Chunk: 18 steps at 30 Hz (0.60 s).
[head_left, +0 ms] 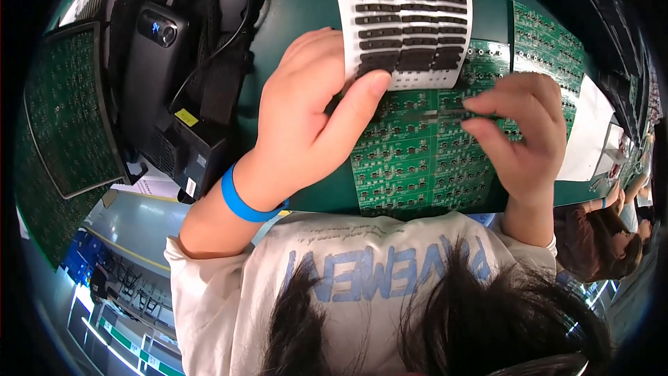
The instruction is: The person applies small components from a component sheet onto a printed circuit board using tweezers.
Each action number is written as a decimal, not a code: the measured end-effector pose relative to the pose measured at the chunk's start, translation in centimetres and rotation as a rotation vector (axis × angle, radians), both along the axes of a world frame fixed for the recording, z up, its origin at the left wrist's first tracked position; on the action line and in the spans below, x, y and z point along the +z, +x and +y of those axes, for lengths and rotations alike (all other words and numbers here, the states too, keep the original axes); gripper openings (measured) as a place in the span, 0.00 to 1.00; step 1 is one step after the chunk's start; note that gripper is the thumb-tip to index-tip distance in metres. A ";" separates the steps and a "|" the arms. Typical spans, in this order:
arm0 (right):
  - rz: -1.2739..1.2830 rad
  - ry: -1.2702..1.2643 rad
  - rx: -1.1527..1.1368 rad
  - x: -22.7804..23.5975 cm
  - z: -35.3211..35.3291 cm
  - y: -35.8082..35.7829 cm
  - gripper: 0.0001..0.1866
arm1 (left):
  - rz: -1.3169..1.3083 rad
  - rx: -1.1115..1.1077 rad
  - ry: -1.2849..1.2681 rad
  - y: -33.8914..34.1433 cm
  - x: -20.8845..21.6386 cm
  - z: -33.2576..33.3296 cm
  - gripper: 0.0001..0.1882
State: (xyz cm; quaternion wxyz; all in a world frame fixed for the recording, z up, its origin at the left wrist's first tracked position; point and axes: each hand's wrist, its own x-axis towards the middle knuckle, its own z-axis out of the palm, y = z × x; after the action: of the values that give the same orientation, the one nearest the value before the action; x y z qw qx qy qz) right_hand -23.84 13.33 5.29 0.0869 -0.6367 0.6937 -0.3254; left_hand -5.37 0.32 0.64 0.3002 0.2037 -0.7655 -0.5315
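My left hand (299, 111) grips a white backing sheet (445, 82) by its near left corner, thumb on top. Rows of black pads (416, 61) cover the sheet, which curves up toward the far side. Below it lies a green circuit board panel (396, 184) crowded with small components. Over the panel's right part hovers my right hand (522, 132), thumb and forefinger brought close together. Whatever is between those fingertips is too small and blurred to name. The sheet hides part of the panel.
Another green board panel (546, 42) lies at the far right, beside a white paper sheet (584, 132). A black device with a lit display (149, 76) and a cable stands at the left. Framed green boards (69, 118) are further left. Another person (602, 237) sits at the right.
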 end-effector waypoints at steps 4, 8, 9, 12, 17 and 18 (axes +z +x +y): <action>0.216 0.080 0.160 -0.2 1.1 1.5 0.13 | -0.002 0.053 0.071 0.1 0.0 0.1 0.06; 0.370 0.006 0.170 -2.2 2.1 2.1 0.15 | 0.032 0.077 0.114 -0.2 -0.2 0.0 0.07; 0.366 0.006 0.172 -2.3 2.1 2.1 0.15 | 0.053 0.079 0.156 -0.2 -0.2 0.1 0.07; 0.353 -0.030 0.159 -2.4 1.9 2.6 0.14 | 0.078 0.079 0.256 -0.1 0.2 0.2 0.07; 0.348 -0.010 0.162 -2.3 1.8 2.8 0.14 | 0.106 0.090 0.310 -0.2 0.2 0.1 0.08; 0.346 -0.009 0.165 -2.4 1.8 2.8 0.14 | 0.123 0.091 0.327 -0.2 0.2 0.1 0.08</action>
State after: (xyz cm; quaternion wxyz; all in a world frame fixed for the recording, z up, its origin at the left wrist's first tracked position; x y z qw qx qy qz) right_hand -21.01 15.09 2.94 -0.0103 -0.7382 0.6423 -0.2060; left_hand -5.54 0.39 0.86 0.3334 0.2513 -0.6390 -0.6460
